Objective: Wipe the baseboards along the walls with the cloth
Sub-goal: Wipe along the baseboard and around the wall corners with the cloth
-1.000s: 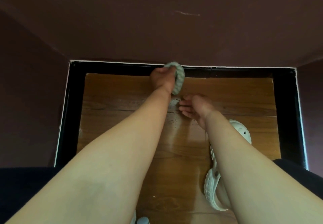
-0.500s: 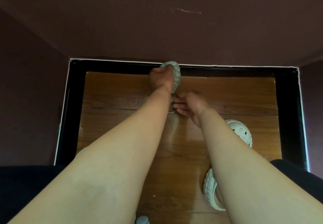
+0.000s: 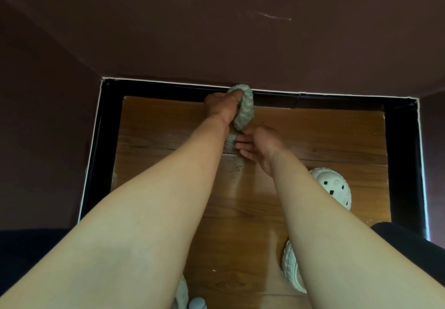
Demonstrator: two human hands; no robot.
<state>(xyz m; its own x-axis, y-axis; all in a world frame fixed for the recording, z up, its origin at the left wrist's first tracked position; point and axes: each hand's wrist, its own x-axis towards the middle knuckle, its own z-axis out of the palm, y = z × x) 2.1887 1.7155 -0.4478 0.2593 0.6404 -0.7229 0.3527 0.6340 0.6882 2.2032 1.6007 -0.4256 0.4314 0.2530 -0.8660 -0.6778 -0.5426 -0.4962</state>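
Looking down from above: a wooden floor (image 3: 168,125) is edged by a black baseboard (image 3: 325,101) under dark maroon walls. At the middle of the far baseboard, the left hand (image 3: 222,106) curls its fingers round a bunched grey-green cloth (image 3: 245,108). It presses the wad against the baseboard's face, and the top of the wad reaches the white upper edge. Just below the baseboard, by the cloth's lower end, the right hand (image 3: 261,145) hovers over the floor. Its fingers are loosely straight and hold nothing; whether the fingertips touch the cloth cannot be told. Further right, well short of the baseboard, a white clog (image 3: 333,188) stands on the floor. The cloth looks light, soft and knobbly, so it should squash to the baseboard's shape and drag rather than slip. It is probably best held as a wad across its back, so the palm's pressure spreads evenly.
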